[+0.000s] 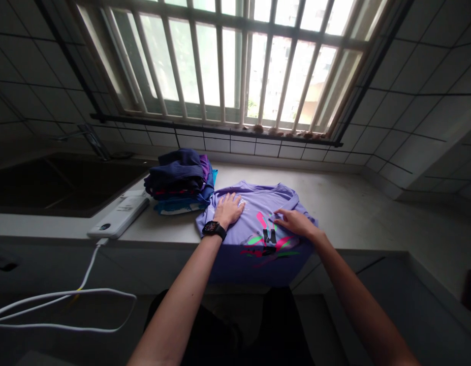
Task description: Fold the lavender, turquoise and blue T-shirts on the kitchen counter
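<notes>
A lavender t-shirt (254,229) with a pink, green and black print lies on the counter, its neckline toward the window and its lower part hanging over the front edge. My left hand (228,209), with a black watch on the wrist, rests flat on the shirt's left chest area, fingers spread. On the right side of the print, my right hand (294,222) is curled, with thumb and forefinger drawn together at the fabric; the exact grip is small in view. Left of the shirt sits a stack of folded clothes (178,175), navy on top, with purple and blue pieces beneath.
A white power bank (119,216) lies near the front edge, its white cable (91,267) looping down below the counter. Further left are a dark sink (60,183) and a faucet (93,143). A barred window (241,71) is behind the counter (345,203).
</notes>
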A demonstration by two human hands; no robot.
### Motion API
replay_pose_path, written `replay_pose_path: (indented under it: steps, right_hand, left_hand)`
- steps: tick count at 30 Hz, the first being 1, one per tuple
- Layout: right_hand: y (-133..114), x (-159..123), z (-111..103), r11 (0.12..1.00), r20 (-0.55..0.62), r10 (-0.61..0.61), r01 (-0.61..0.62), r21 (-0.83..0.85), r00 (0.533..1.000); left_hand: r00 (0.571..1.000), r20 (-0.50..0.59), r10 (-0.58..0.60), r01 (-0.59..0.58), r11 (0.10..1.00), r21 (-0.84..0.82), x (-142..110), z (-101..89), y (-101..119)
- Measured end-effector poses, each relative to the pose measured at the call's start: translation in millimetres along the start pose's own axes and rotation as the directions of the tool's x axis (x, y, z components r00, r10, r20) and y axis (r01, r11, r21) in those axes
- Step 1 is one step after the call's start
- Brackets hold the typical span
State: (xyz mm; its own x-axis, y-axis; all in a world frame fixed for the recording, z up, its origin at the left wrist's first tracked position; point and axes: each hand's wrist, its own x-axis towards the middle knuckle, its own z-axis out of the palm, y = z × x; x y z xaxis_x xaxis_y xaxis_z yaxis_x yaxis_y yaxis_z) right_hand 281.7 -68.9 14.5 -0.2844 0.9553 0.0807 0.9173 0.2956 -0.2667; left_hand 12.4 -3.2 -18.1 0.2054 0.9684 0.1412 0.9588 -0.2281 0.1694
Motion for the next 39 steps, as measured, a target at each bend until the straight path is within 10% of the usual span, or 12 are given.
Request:
replay_pose_path:
  steps: [8,14,20,33,39]
  right_hand:
    - [-30,39,11,0.967,-0.31,0.231,-0.183,0.177,0.922]
    - [-23,59,4,0.974,-0.226,0.013,0.039,0.224,0.974]
    - [1,56,20,0.945,0.066,0.323,-0.318,-0.075,0.944]
    - [-17,74,33,0.958,0.072,0.276,-0.268,-0.103,0.958]
    - [1,73,32,0.964,0.061,0.25,-0.242,-0.114,0.966]
  left_hand:
    - [1.0,-0.017,0.017,-0.017,1.0,0.02,-1,1.0,-1]
    - [1.0,0.007,0.008,-0.009,1.0,0.01,-1,0.4,0]
    - [1.0,0.013,0.003,-0.003,1.0,-0.009,0,-1.1,1]
    - [1.0,0.019,0.015,-0.016,1.0,0.014,-3,-5.3,3]
    - [0.971,-0.184,-0.15,0.143,0.989,-0.048,-24,-38.0,-4]
